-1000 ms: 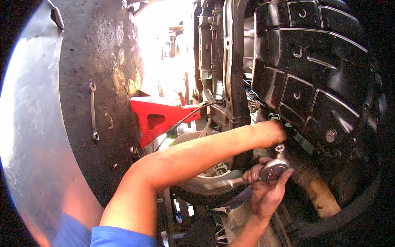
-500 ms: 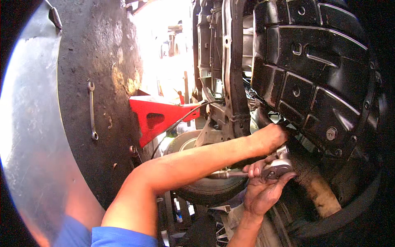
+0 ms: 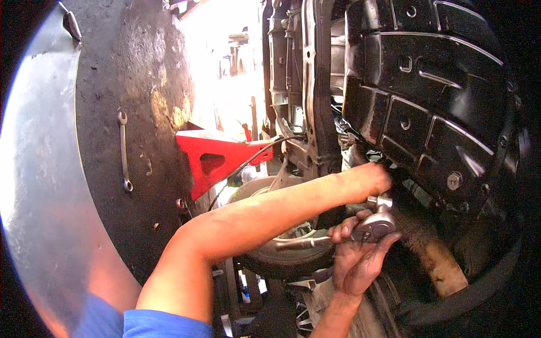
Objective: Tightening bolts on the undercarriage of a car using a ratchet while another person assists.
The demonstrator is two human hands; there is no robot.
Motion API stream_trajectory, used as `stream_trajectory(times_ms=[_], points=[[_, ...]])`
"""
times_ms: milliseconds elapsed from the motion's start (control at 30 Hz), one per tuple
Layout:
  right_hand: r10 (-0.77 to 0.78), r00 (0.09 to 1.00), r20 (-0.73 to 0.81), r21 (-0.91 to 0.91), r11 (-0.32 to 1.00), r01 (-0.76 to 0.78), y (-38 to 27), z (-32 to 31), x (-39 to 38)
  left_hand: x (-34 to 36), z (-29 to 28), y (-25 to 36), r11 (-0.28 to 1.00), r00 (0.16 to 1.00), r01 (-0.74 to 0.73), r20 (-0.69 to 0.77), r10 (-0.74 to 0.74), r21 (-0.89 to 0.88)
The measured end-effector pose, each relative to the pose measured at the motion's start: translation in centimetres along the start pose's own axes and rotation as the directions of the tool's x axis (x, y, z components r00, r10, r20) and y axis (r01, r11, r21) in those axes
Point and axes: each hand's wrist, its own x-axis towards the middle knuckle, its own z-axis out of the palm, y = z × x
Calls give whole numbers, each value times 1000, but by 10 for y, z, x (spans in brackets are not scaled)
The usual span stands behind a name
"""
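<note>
My left hand point(image 3: 372, 181) reaches from the lower left into the dark gap at the edge of a black ribbed metal tank-like part point(image 3: 428, 101), its fingertips hidden in shadow. Just below it, my right hand point(image 3: 358, 259) grips the head of a steel ratchet point(image 3: 375, 228), thumb along its side, handle point(image 3: 296, 244) pointing left. A short socket point(image 3: 379, 201) sits on the ratchet, close under my left wrist. Behind my arms is a wheel with a tyre point(image 3: 282, 262), beside a dark vertical metal beam point(image 3: 321, 112).
A red metal stand point(image 3: 225, 169) with a dark cable across it is at the middle left. A combination wrench point(image 3: 124, 152) lies on a dark grimy surface point(image 3: 112, 225) beside a curved silver metal sheet point(image 3: 39, 141). A pale cylindrical part point(image 3: 442, 270) is at the lower right.
Over the last second the ratchet and socket have tilted and shifted slightly in my right hand. My left hand dipped a little, then rose again; its arm stays stretched into the same gap.
</note>
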Motion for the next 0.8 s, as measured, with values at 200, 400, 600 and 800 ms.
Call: stream_trajectory(times_ms=[200, 400, 600, 800], points=[[126, 982, 138, -416, 908, -58, -26, -35, 5, -1, -15, -4, 998, 990, -50, 131, 44, 42], [-48, 996, 73, -755, 650, 86, -26, -40, 4, -2, -10, -1, 1000, 991, -22, 131, 21, 9], [-57, 998, 14, -112, 992, 58, 10, -18, -5, 4, -10, -3, 999, 991, -14, 132, 21, -48], [3, 999, 44, -496, 868, 20, -6, -23, -3, -3, -20, -9, 996, 989, -83, 123, 78, 36]])
